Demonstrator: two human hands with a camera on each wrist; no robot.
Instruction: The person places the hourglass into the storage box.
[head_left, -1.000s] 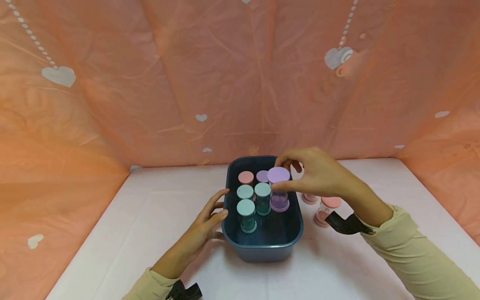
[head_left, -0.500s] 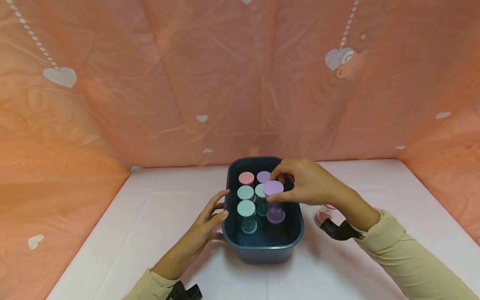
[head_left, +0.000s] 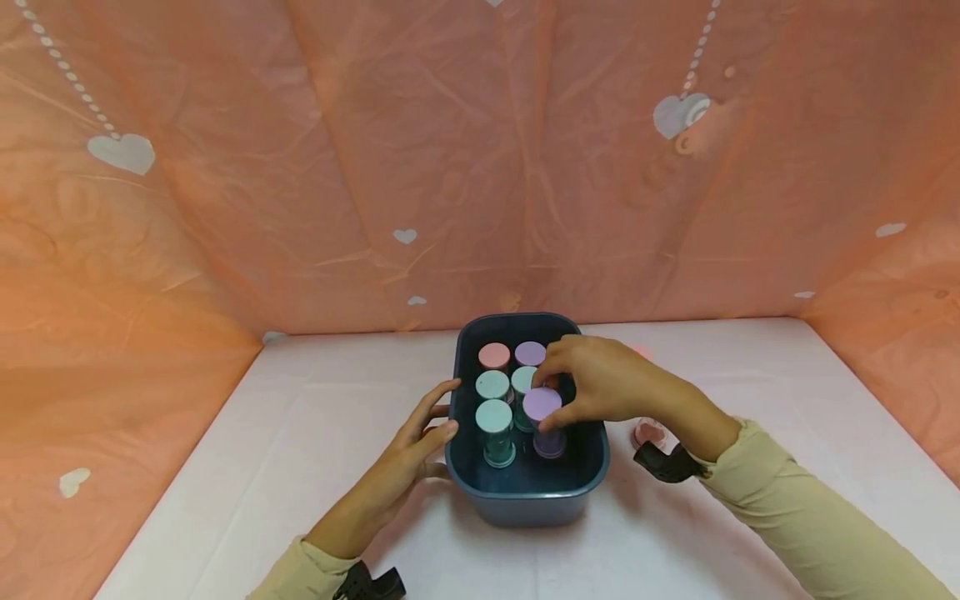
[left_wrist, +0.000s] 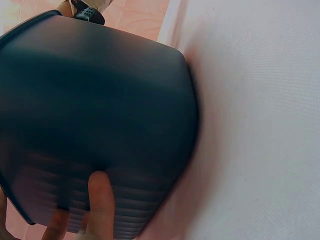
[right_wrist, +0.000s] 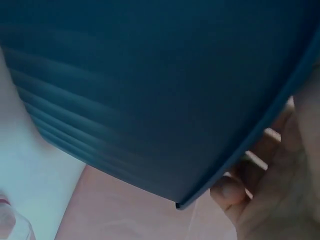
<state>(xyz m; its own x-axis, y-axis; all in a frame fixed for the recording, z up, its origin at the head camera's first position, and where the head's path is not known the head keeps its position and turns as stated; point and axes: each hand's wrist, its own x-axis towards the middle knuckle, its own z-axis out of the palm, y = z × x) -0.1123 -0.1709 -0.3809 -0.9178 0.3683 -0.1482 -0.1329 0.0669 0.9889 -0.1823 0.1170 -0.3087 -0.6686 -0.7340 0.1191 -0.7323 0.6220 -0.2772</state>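
Note:
In the head view, my right hand (head_left: 607,379) reaches over the right rim of a dark blue plastic bin (head_left: 525,483). Its thumb and fingers pinch a purple sand timer (head_left: 542,403) by the top cap, low inside the bin. My left hand (head_left: 408,446) rests against the bin's left side, fingers fairly straight; the left wrist view shows its fingertips on the ribbed wall (left_wrist: 135,195). Upright in the bin stand a pink sand timer (head_left: 494,356), another purple one (head_left: 530,353) and several mint-green ones (head_left: 494,416). The right wrist view shows the bin's outer wall (right_wrist: 150,100), which hides the held timer.
To the right of the bin, partly covered by my right arm, a pink sand timer (head_left: 648,433) stands on the white tablecloth (head_left: 300,417). Behind the forearm shows another pink cap (head_left: 642,352). An orange sheet with hearts (head_left: 480,208) closes off the back and sides.
My right hand has brought the purple sand timer down and toward me inside the bin, to beside the nearest mint-green one. My left hand and the bin stay in place.

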